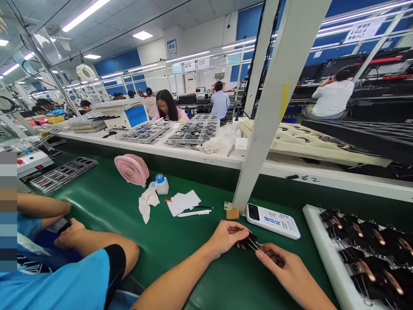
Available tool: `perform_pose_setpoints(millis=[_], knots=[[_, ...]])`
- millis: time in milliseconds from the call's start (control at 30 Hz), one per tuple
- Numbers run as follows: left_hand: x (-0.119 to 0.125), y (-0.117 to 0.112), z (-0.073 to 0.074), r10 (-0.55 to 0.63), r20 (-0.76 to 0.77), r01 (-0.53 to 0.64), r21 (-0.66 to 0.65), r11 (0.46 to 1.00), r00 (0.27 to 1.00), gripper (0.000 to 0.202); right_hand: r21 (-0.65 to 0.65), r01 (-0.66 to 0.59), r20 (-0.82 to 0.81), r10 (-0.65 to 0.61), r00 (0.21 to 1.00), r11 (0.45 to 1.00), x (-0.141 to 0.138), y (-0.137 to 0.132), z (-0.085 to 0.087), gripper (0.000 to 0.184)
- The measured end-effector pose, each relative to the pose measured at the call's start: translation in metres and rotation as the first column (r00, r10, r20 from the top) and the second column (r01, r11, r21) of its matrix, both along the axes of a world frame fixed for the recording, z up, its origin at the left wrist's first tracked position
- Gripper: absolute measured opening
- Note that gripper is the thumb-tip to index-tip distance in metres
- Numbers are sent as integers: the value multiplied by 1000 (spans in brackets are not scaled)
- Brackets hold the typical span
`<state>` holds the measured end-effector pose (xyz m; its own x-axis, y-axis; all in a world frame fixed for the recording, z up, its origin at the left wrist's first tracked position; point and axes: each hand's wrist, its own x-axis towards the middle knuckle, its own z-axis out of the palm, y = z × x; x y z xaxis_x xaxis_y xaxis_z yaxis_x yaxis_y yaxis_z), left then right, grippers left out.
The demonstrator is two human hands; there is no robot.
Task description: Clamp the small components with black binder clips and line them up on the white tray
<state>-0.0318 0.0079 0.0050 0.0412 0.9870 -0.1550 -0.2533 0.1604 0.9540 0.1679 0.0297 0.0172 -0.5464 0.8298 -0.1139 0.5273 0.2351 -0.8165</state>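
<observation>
In front of me, above the green mat (213, 288), both hands meet at a small black piece (252, 237) with silver wire handles like those of a binder clip (256, 246). My left hand (226, 237) pinches the black piece between thumb and fingers. My right hand (279, 260) is closed at the wire handles, thumb against them. Fingers hide part of the piece. To the right stands a white foam tray (325, 258) with rows of black pieces (376, 237), with copper-coloured strips and wire clip handles.
Beyond my hands lie a white power bank-like device (273, 221), a tan block (232, 214), white papers (183, 202), a white pen (193, 213), a bottle (161, 186), tissue (148, 202) and a pink fan (131, 169). A white post (267, 112) rises ahead. A co-worker's arm (97, 243) is at left.
</observation>
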Motion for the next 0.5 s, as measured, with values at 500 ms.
perform_pose_setpoints(millis=[500], knots=[[-4,-4,7,-111,262,138,-89,986,959,51,18,-98,-119,99,988,995,11,-7,13,47]])
